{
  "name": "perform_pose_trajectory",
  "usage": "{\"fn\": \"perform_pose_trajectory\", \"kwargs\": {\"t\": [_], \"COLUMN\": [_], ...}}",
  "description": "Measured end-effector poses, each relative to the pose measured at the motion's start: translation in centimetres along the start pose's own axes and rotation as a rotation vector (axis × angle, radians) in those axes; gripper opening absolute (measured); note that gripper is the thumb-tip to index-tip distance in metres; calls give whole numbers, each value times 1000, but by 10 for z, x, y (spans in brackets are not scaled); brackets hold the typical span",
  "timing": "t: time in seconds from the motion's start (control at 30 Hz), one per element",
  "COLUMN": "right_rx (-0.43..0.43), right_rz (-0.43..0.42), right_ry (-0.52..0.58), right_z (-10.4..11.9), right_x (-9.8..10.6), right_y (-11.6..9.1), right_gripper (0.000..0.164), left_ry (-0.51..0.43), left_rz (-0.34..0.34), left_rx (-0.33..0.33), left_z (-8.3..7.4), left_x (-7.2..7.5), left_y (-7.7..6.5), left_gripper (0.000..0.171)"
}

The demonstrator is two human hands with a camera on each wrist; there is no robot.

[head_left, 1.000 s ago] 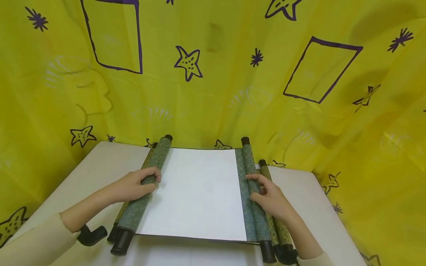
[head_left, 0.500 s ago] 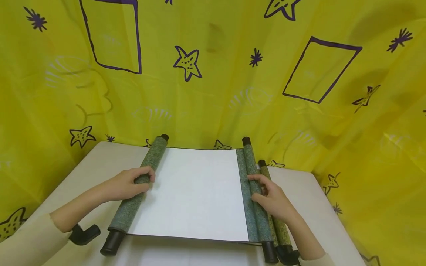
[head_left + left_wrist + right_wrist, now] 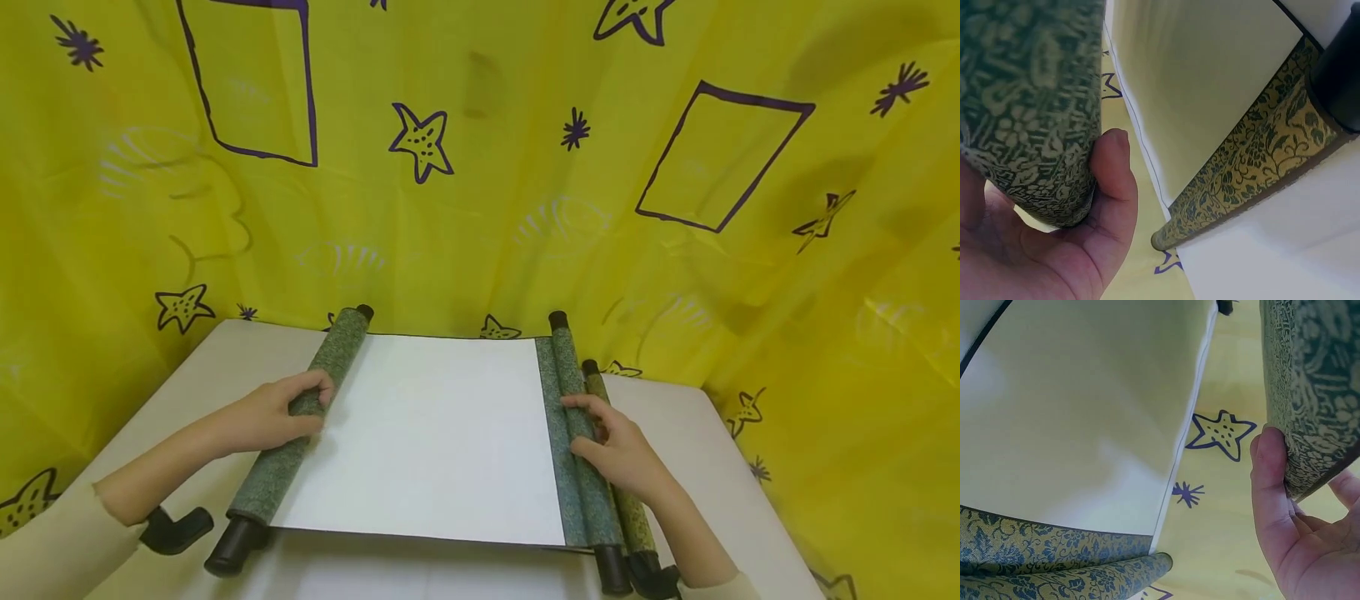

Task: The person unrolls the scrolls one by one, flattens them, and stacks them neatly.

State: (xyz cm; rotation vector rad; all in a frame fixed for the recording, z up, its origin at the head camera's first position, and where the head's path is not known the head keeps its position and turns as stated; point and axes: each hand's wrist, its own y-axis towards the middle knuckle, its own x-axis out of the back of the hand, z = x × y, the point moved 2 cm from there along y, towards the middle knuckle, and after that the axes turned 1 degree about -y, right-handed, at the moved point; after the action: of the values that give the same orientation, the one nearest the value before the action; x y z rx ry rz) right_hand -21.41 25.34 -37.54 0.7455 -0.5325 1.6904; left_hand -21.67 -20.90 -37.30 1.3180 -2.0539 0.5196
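Observation:
A hanging scroll with white paper [image 3: 435,442] is spread between two green patterned rollers with black end knobs. My left hand [image 3: 262,417] grips the left roller [image 3: 330,358], thumb and fingers curled round it. On the other side, my right hand [image 3: 622,450] pinches the right roller [image 3: 567,358] between thumb and fingers. Beneath lies a second scroll with gold-and-green patterned rollers; its right roller [image 3: 637,521] shows beside my right hand. Both wrist views show the held green rollers up close, above the lower scroll's patterned rollers [image 3: 1272,150] [image 3: 1085,575].
Both scrolls are over a white table [image 3: 675,442]. A yellow curtain [image 3: 480,217] printed with dark stars and frames hangs behind and at the sides. Black wrist-worn pieces [image 3: 177,531] show by both sleeves.
My left hand has moved left with its roller, so more white paper shows and the lower scroll's left roller is now mostly covered. My right hand has shifted very slightly right.

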Motion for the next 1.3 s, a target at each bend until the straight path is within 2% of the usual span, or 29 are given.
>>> {"fn": "perform_pose_trajectory", "kwargs": {"t": [0.27,0.47,0.73,0.87,0.97,1.07,1.3], "right_rx": [9,-16,-8,-18,-18,-25,-19], "right_rz": [7,11,-6,-9,-12,-17,-30], "right_ry": [22,19,14,13,6,1,-14], "right_z": [2,0,-6,-6,-5,-5,-5], "right_x": [2,4,4,4,4,5,6], "right_y": [-2,-3,-2,-2,-2,-3,-3], "right_gripper": [53,53,54,54,54,55,54], "left_ry": [38,21,23,36,42,59,65], "left_rz": [5,-4,-6,-14,-20,-38,-121], "left_rx": [1,-21,33,37,21,14,36], "left_z": [-1,3,7,7,8,10,15], "left_x": [5,7,14,17,18,19,24], "left_y": [-2,-4,-5,-7,-8,-9,-12], "left_gripper": [8,29,15,9,20,28,24]}}
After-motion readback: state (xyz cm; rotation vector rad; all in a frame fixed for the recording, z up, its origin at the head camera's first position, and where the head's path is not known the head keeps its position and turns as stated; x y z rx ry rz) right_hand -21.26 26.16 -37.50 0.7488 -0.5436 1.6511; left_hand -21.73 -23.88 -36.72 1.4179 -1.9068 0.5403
